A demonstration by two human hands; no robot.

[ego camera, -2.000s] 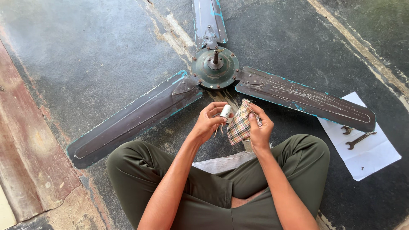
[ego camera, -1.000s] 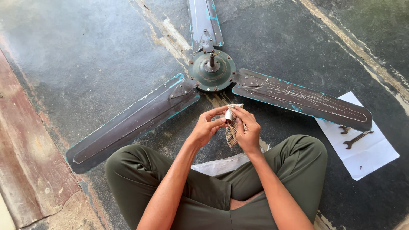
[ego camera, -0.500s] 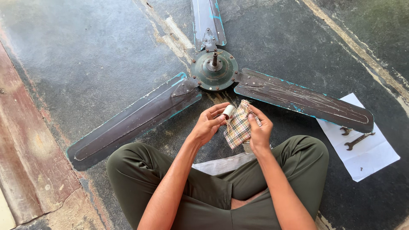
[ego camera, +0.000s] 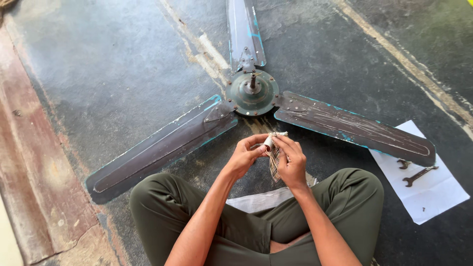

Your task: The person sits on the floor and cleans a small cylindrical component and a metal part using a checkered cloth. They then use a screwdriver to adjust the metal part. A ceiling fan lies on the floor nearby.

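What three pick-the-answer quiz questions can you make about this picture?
1. Where does the white paper sheet lie?
A right of the person's knee
B on the fan hub
C in the lap

2. How many blades has the dark metal ceiling fan?
A two
B three
C five

3. What are the left hand and right hand doing?
A resting on knees
B holding wrenches
C holding a small white cylinder with checked cloth

Answers: 1 A, the sheet lies on the floor there; 2 B, three blades spread out; 3 C, both grips meet on it.
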